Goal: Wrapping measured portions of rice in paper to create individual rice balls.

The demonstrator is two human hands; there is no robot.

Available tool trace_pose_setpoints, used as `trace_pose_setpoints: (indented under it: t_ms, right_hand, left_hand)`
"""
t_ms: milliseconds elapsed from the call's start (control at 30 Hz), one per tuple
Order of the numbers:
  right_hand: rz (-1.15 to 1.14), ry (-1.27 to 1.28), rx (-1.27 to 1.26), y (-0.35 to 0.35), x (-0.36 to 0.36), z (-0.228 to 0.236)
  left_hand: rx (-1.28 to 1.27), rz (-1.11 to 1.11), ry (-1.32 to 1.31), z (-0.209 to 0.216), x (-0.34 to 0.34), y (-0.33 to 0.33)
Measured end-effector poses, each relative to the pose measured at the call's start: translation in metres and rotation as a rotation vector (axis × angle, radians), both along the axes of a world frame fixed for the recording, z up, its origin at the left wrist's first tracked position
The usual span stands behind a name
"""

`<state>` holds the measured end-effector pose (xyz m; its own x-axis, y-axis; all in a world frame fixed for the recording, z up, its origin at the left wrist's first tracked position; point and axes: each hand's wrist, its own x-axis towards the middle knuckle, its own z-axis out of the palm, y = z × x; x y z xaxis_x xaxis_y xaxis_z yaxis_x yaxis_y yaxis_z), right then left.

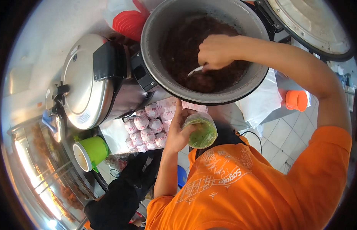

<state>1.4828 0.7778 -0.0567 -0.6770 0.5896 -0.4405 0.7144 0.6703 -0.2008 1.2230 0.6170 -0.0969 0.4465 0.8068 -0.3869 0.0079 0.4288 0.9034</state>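
Note:
My right hand (217, 51) reaches over the rim into a large open rice cooker (148, 46) and is closed around a white utensil (195, 70), its far end down by the dark reddish-brown, rice-like food (182, 50). Most of that utensil is hidden by the hand, so its exact kind does not show. Just below the cooker's near rim, my left hand (179, 128) grips a small green bowl (202, 136) lined with clear plastic film. The bowl is tilted, and no food shows in it.
Left of the cooker stands a second rice cooker (84, 82), lid down. Several paper-wrapped round bundles (148, 134) are piled below it, near a green pitcher (95, 151). Clear plastic bags (259, 97) and an orange cup (296, 101) are at right. A person in black (113, 203) is lower left.

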Motion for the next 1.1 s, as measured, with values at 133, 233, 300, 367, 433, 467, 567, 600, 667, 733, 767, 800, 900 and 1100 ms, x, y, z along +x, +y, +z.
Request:
trace_pose_setpoints:
  t_ms: [133,233,300,367,433,467,567,600,667,733,767,800,900,1100]
  right_hand:
    - [-0.055,0.004,0.232,0.035,0.006,-0.005]
    - [-0.200,-0.099,0.092,0.051,-0.007,-0.034]
    - [-0.325,-0.120,-0.007,0.054,-0.013,-0.045]
    - [-0.209,-0.058,0.060,0.053,-0.014,-0.053]
    - [-0.122,0.065,0.131,0.038,-0.019,-0.019]
    - [-0.111,0.074,0.138,0.033,-0.021,-0.012]
    - [-0.161,0.033,0.063,0.031,-0.032,0.000]
    - [-0.155,0.023,0.072,0.028,-0.033,0.004]
    - [-0.015,0.051,0.076,0.025,-0.035,0.014]
    - [-0.002,0.020,0.116,0.037,-0.023,-0.015]
    - [0.001,0.012,0.095,0.033,-0.027,-0.014]
    - [0.001,0.004,0.074,0.028,-0.029,-0.015]
    - [-0.036,-0.018,0.128,0.020,-0.037,-0.038]
    - [-0.056,-0.007,-0.025,-0.004,-0.021,-0.025]
  left_hand:
    - [0.037,-0.104,0.109,0.012,0.003,-0.008]
    - [0.027,-0.097,0.040,0.014,0.013,-0.021]
    - [0.045,-0.108,0.051,0.010,0.014,-0.019]
    - [0.036,-0.109,0.042,0.010,0.016,-0.017]
    - [0.040,-0.112,0.025,0.015,0.023,-0.011]
    - [0.035,-0.135,-0.012,0.016,0.029,-0.011]
    - [0.047,-0.076,-0.008,0.017,0.028,-0.016]
    - [0.036,-0.051,-0.006,0.020,0.029,-0.018]
    - [0.060,-0.032,-0.014,0.011,0.026,-0.021]
    - [0.077,-0.012,-0.019,0.009,0.031,-0.020]
    - [0.090,-0.018,-0.019,0.009,0.032,-0.018]
    - [0.102,-0.026,-0.017,0.012,0.033,-0.018]
    - [0.107,0.020,-0.034,0.004,0.030,-0.025]
    - [0.144,0.055,-0.028,-0.003,0.038,-0.028]
